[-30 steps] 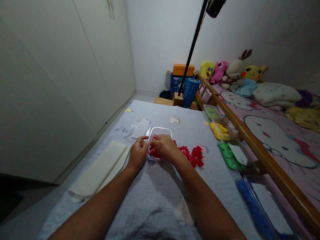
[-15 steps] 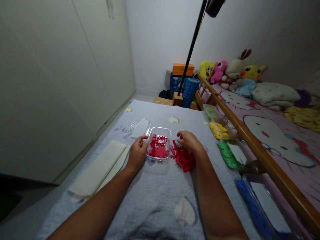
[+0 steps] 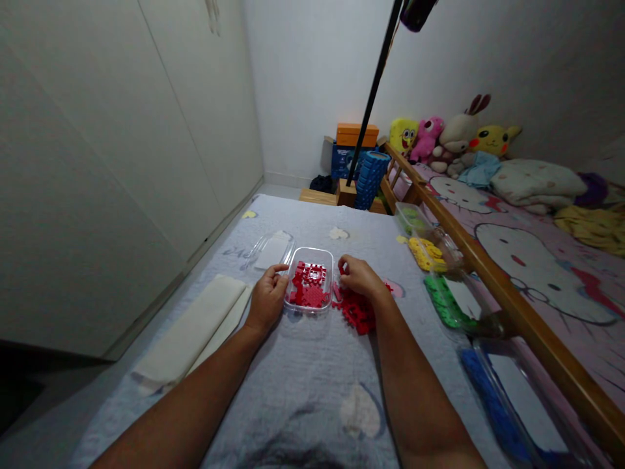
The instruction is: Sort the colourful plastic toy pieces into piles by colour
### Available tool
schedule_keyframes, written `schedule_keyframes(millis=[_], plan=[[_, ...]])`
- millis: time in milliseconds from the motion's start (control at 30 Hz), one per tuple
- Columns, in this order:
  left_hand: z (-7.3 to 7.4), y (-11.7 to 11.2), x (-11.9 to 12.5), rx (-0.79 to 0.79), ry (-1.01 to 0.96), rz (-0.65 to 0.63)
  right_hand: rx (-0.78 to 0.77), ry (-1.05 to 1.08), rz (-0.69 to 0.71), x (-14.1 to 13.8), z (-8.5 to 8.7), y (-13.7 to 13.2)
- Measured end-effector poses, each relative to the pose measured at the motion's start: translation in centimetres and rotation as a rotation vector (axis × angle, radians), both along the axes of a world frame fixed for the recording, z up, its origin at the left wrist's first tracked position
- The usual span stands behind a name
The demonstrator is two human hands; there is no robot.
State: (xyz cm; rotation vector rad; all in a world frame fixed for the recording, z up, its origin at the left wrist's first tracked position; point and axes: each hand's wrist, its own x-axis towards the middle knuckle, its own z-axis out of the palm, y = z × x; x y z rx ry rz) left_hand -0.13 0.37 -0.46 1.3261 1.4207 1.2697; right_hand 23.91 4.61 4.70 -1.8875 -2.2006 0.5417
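A clear plastic container (image 3: 312, 311) sits in the middle of the cloth with red interlocking toy pieces (image 3: 312, 286) inside. My left hand (image 3: 268, 293) is closed on its left rim, thumb and forefinger at the edge. Just right of the container, my right hand (image 3: 360, 276) is closed in a pinch, and a bit of red shows between its fingertips, seemingly a red toy piece. Below that hand lies a loose pile of red pieces (image 3: 359, 314), partly hidden by the hand and wrist.
A clear lid (image 3: 272, 251) lies behind the container, and a folded cream cloth (image 3: 195, 332) to the left. Along the wooden bed rail (image 3: 488, 273) stand boxes of yellow pieces (image 3: 426, 254), green pieces (image 3: 444, 303) and blue pieces (image 3: 493, 397). A black pole (image 3: 374, 98) rises beyond the table.
My right hand has shifted slightly left toward the container, its fingers now drawn together with red between them. My left hand stays on the container's rim.
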Motion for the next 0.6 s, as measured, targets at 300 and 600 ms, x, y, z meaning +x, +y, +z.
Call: schedule_keyframes(millis=[300,600], plan=[[0.1,0.0,0.1,-0.003,-0.003,-0.010,0.262,0.446,-0.012,-2.1,2.1,-0.6],[0.1,0.0,0.1,-0.003,-0.021,-0.016,0.234,0.305,0.132,-5.3,1.7,-1.6]])
